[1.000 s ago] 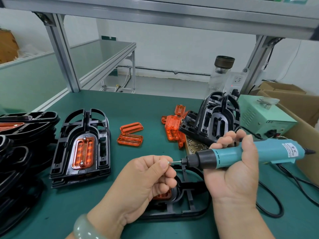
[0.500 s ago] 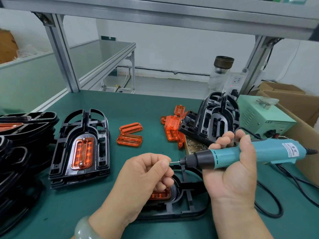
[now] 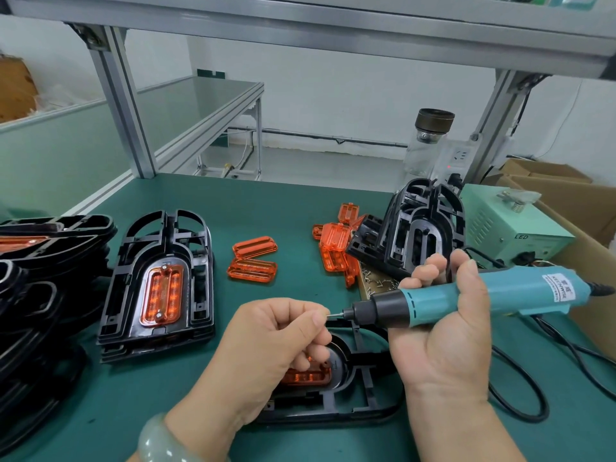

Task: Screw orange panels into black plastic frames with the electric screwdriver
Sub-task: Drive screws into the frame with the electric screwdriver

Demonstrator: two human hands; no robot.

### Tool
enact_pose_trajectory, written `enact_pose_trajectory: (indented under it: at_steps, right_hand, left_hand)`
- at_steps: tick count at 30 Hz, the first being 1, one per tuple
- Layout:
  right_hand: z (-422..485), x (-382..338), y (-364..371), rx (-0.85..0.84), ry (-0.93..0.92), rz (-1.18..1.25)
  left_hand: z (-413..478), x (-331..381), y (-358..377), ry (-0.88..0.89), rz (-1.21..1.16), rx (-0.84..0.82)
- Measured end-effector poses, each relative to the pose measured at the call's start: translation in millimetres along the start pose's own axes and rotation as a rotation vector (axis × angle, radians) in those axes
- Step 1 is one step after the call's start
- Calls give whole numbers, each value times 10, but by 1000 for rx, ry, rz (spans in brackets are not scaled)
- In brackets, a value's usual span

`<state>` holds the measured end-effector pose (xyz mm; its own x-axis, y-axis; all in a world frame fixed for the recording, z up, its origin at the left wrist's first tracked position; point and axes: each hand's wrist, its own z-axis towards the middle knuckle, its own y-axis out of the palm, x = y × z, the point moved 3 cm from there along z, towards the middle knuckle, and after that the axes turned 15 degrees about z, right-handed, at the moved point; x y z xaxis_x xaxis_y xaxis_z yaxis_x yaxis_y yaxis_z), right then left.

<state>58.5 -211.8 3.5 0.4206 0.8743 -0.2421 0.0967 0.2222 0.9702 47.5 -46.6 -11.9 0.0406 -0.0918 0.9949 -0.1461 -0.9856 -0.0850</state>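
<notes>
"Orange panel [image 3: 308,376] nearest the camera, where does it sit?"

"Seated in the black frame [image 3: 343,356] lying flat on the green surface [image 3: 283,208], under both hands and partly hidden by the left hand [image 3: 273,341]."

"And the hands?"

"Right hand [image 3: 446,331] is wrapped round the teal electric screwdriver [image 3: 473,300], held above that frame almost level, pointing left. Left thumb and forefinger pinch the tip of its bit [image 3: 334,315]. Whether a screw sits between them I cannot tell."

"What else is out?"

"Further left, a second frame [image 3: 133,285] whose panel [image 3: 162,295] shows two screw heads, beside a stack of frames [image 3: 40,261]. Two loose panels [image 3: 255,260] lie mid-surface. A heap of panels [image 3: 333,251] rests against the upright frames [image 3: 423,228], near a tray of screws [image 3: 376,282] and a pale green power box [image 3: 510,228]."
</notes>
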Motion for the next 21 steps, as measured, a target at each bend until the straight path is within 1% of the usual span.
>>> enact_pose_trajectory:
  at_steps: [8, 14, 16, 18, 21]
  right_hand:
    - [-16, -1, 17, -33, 6, -15]
    - [-28, -12, 27, -71, -10, -21]
    - [-18, -25, 18, -72, -13, -23]
    - [-3, -38, 8, -67, -8, -28]
    - [20, -60, -9, -56, -26, -68]
  left_hand:
    - [11, -5, -47, 36, 104, -27]
    - [20, -33, -83, 2, 82, -93]
    - [20, -35, -121, -3, 98, -87]
    - [27, -26, -184, 17, 184, -39]
    - [46, -29, -284, 83, 517, 61]
